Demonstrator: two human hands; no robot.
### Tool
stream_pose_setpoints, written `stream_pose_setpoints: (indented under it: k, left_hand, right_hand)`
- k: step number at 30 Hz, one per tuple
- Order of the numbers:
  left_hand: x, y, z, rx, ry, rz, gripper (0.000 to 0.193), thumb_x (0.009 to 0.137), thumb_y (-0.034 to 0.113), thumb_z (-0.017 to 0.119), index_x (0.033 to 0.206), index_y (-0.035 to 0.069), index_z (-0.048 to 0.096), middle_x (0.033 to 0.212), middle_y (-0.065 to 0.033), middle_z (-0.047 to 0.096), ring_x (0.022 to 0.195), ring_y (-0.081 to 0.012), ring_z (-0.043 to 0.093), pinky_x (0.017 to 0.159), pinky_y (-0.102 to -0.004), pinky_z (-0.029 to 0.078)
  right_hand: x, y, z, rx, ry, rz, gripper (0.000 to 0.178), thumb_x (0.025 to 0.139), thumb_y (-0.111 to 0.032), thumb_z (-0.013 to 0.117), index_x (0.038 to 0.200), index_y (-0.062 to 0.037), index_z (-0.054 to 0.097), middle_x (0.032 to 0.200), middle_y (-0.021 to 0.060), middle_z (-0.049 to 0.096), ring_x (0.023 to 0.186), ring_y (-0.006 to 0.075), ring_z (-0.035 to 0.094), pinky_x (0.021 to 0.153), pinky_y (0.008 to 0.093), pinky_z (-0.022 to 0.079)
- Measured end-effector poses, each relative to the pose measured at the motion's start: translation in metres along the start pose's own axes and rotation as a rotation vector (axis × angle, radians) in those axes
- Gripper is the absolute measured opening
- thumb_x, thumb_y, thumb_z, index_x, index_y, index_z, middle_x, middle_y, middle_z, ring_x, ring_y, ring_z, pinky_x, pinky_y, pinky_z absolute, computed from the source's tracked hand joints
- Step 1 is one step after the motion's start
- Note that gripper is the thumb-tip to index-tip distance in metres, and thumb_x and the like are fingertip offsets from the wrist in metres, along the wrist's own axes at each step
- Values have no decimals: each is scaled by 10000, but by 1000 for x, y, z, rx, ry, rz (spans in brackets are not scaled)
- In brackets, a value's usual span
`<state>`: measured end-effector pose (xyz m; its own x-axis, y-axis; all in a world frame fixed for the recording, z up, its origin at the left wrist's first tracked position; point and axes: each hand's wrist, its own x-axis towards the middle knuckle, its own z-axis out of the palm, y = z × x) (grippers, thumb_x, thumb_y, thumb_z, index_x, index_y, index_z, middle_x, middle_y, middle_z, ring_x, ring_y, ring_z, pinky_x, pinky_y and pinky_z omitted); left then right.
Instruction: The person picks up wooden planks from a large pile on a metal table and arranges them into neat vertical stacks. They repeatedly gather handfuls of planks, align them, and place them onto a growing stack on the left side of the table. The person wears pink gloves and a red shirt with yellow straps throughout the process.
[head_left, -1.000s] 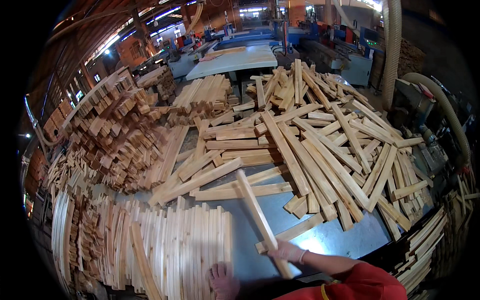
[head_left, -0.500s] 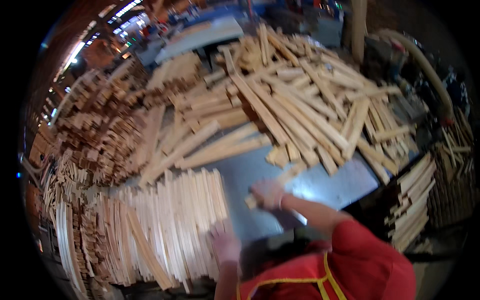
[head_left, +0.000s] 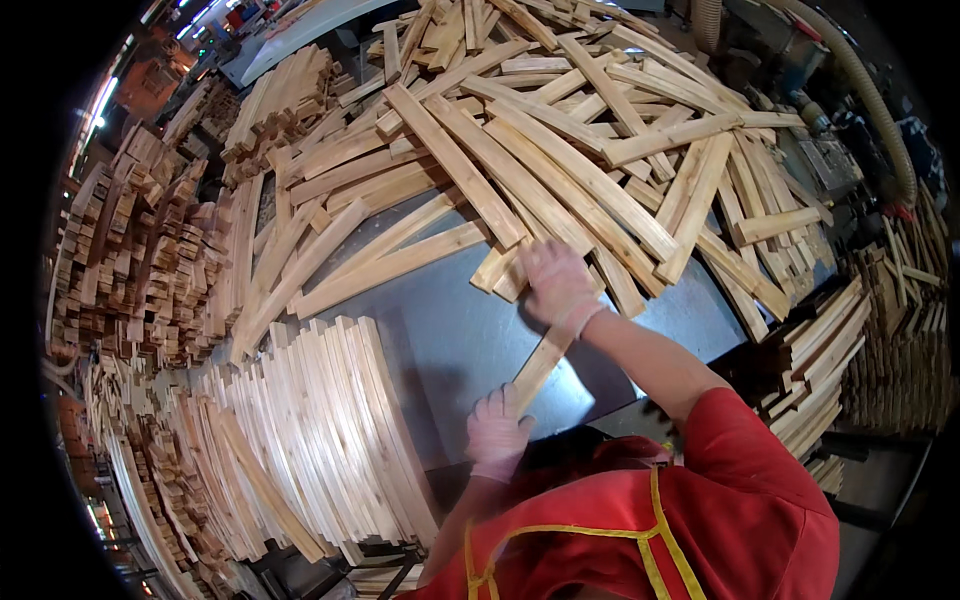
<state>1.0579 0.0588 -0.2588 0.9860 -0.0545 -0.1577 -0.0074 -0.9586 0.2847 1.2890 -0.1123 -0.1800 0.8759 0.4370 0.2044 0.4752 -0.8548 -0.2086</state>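
Observation:
My left hand (head_left: 498, 430), in a pale glove, is closed around the near end of a wooden strip (head_left: 543, 368) that slants away over the metal tabletop. That strip passes under my right wrist, which hides its far part. My right hand (head_left: 558, 285), gloved too, lies with fingers extended over the near ends of strips at the edge of a loose pile (head_left: 590, 195); its fingertips touch the wood. Left of my left hand, pale strips stand side by side in a tight row (head_left: 330, 430).
Bare grey metal (head_left: 450, 310) shows between the row and the pile. Stacked wood (head_left: 130, 260) rises at the left, with another stack (head_left: 820, 360) at the right. A ribbed hose (head_left: 870, 110) curves down at the far right.
My right hand has moved away from me to the pile's edge. My left hand has left the row and now holds the strip's near end. The view has tilted downward.

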Motion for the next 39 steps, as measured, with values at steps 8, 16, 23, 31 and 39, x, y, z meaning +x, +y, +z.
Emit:
stream_pose_setpoints:
  k: [8, 16, 23, 31, 39]
  left_hand:
    - [-34, -8, -117, 55, -79, -64, 670, 828, 295, 782, 1447, 124, 590, 1222, -99, 670, 1068, -326, 652, 908, -470, 521]
    - [-144, -76, -62, -1262, 59, -580, 501, 937, 132, 677, 1427, 39, 635, 1124, -60, 725, 1037, -175, 664, 860, -327, 539]
    - [-113, -64, -27, -1719, 2, -453, 586, 994, 107, 629, 1562, 26, 511, 1162, -43, 684, 986, -146, 636, 871, -310, 542]
    - [-126, -62, 23, -1546, -50, -564, 555, 1024, 170, 584, 1544, 14, 470, 1532, -183, 530, 1351, -298, 566, 1118, -406, 469]
    - [-121, -78, -26, -214, 329, -347, 843, 894, 357, 773, 1582, 25, 418, 1585, -226, 458, 1481, -438, 400, 1246, -529, 310]
  right_hand:
    - [52, 89, -22, -31, -307, 118, 1045, 715, -343, 863, 1614, -134, 374, 1593, 217, 441, 1497, 430, 393, 1233, 469, 371]
    - [36, 116, 9, 537, -141, 480, 873, 732, -57, 757, 1547, -31, 445, 1311, 250, 674, 1218, 366, 665, 1084, 413, 513]
    - [-166, -61, 33, 1557, -210, 626, 958, 790, -137, 767, 1630, -41, 317, 1315, 226, 664, 1183, 340, 662, 1073, 416, 530]
    - [-179, -125, 55, 1110, -774, 457, 1126, 955, -597, 714, 1629, 114, 158, 1283, 293, 657, 1107, 350, 689, 946, 410, 578]
    - [-88, -191, 85, 831, -905, 206, 902, 948, -502, 650, 1601, 13, 301, 1322, 392, 637, 1242, 509, 634, 1079, 488, 488]
